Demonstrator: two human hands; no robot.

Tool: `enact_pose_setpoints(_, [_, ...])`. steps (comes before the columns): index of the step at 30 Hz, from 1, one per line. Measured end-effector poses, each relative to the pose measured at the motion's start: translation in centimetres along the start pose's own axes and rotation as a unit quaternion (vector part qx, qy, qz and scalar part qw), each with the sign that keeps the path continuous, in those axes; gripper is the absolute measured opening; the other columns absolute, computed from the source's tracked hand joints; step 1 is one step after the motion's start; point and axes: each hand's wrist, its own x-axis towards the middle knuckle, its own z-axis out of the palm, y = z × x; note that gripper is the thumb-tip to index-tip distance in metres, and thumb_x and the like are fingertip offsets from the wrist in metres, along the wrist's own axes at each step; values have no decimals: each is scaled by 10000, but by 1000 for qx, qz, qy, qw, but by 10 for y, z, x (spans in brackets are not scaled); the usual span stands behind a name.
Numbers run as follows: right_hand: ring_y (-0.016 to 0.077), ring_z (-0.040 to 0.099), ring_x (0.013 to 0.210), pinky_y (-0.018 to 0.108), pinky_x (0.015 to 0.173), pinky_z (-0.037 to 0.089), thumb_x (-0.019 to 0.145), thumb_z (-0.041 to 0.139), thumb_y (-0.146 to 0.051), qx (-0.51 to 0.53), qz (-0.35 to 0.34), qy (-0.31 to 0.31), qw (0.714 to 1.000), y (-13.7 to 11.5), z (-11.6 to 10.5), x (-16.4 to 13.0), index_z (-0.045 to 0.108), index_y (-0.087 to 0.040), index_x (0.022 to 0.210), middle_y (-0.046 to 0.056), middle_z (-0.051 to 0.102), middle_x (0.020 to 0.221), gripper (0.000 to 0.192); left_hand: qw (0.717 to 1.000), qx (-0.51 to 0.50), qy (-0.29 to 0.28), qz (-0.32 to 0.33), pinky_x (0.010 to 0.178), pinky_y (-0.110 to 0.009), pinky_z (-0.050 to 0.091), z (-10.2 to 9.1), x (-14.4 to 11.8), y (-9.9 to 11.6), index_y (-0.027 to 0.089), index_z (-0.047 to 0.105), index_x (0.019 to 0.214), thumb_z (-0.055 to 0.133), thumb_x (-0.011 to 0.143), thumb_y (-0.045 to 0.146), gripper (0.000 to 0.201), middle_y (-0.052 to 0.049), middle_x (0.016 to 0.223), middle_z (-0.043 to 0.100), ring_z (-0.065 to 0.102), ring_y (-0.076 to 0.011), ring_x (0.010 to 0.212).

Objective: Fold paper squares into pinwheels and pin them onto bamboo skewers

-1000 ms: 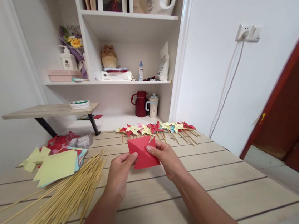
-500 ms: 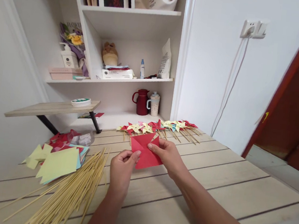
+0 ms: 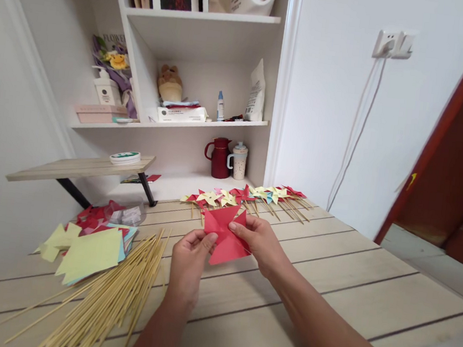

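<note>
A square of red paper (image 3: pixel 223 241), slit in from its corners, is held up over the table between both my hands. My left hand (image 3: pixel 191 258) pinches its left edge between thumb and curled fingers. On the opposite side, my right hand (image 3: pixel 260 242) grips the paper, its thumb lying on the face near the upper right slit. Beyond the paper lies a row of finished pinwheels (image 3: pixel 229 197) in red, yellow and blue on thin sticks. A spread bundle of thin wooden sticks (image 3: pixel 118 288) rests left of my left hand.
Left of the sticks lies a stack of yellow and blue paper squares (image 3: pixel 90 255), with red cut pieces (image 3: pixel 92 219) and a clear container (image 3: pixel 128 215) behind. A small raised stand (image 3: pixel 81 167) is at the back left. A dark red jug (image 3: pixel 220 158) and a cup (image 3: pixel 239 162) stand on the shelf.
The paper has shifted slightly in my fingers, and slits on its left and lower sides now show more openly. Both hands have stayed almost in place.
</note>
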Motion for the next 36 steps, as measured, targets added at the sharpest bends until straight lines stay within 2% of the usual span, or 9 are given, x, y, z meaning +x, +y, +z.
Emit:
enact_pose_setpoints(4, [156, 607, 572, 286, 560, 467, 675, 836, -427, -10, -7, -8, 1000, 1, 0, 0, 738, -193, 778, 21, 721, 718, 274, 999, 33, 20, 11, 563, -200, 430, 0, -1, 0, 148, 707, 674, 868, 624, 394, 298, 10, 597, 647, 539, -90, 565])
enact_pose_setpoints(9, [164, 624, 596, 287, 582, 483, 669, 835, -458, 0, -2, -12, 1000, 0, 2, -2, 732, -194, 824, 19, 727, 733, 323, 999, 13, 36, 5, 619, -220, 478, -2, 1, -4, 151, 696, 738, 860, 634, 398, 314, -15, 689, 705, 609, -117, 632])
enact_pose_setpoints(14, [172, 667, 648, 292, 650, 524, 665, 845, -442, 22, 0, -14, 1000, 0, 3, -1, 736, -189, 846, 28, 756, 774, 330, 1000, -15, -4, -17, 718, -266, 520, -5, 5, -6, 153, 684, 813, 867, 643, 391, 344, -51, 796, 746, 668, -156, 728])
enact_pose_setpoints(19, [184, 693, 708, 289, 675, 541, 678, 843, -427, 36, -3, -5, 999, -1, 1, 1, 749, -194, 879, 43, 778, 853, 321, 995, -65, -70, -12, 749, -247, 500, -6, 3, -5, 165, 713, 1030, 794, 757, 429, 389, -59, 906, 745, 643, -129, 761])
enact_pose_setpoints(23, [180, 689, 693, 278, 654, 535, 671, 848, -420, 38, -3, 8, 999, -1, 0, 1, 745, -185, 865, 47, 779, 847, 322, 991, -66, -118, -2, 786, -250, 495, -6, 2, -4, 134, 719, 1043, 731, 819, 443, 382, -93, 962, 737, 640, -139, 818])
enact_pose_setpoints(26, [183, 693, 691, 284, 659, 539, 666, 852, -412, 45, -2, 4, 999, 0, 0, 2, 740, -181, 878, 48, 778, 832, 333, 996, -35, -81, 4, 791, -260, 502, -7, 5, -4, 146, 674, 1120, 762, 791, 411, 432, -82, 970, 720, 643, -135, 801])
enact_pose_setpoints(30, [185, 699, 710, 285, 670, 540, 658, 856, -410, 50, -5, 11, 999, -2, -2, 3, 739, -181, 887, 47, 780, 846, 344, 994, 40, -36, 94, 783, -295, 519, -10, 6, -2, 266, 515, 1288, 801, 745, 346, 619, -18, 1015, 659, 664, -141, 798])
enact_pose_setpoints(33, [174, 688, 682, 277, 648, 529, 647, 860, -412, 45, 2, 20, 999, -6, -5, 2, 732, -182, 852, 42, 779, 839, 333, 978, 135, -79, 141, 783, -297, 507, -11, 5, -1, 276, 553, 1210, 727, 807, 329, 442, -13, 989, 665, 654, -142, 789])
enact_pose_setpoints(36, [164, 670, 642, 280, 644, 519, 633, 865, -413, 42, 12, 8, 999, -10, -7, 1, 721, -176, 814, 30, 764, 774, 331, 956, 217, -102, 170, 747, -272, 487, -10, 5, -1, 231, 653, 985, 682, 818, 282, 177, -18, 879, 685, 629, -147, 765])
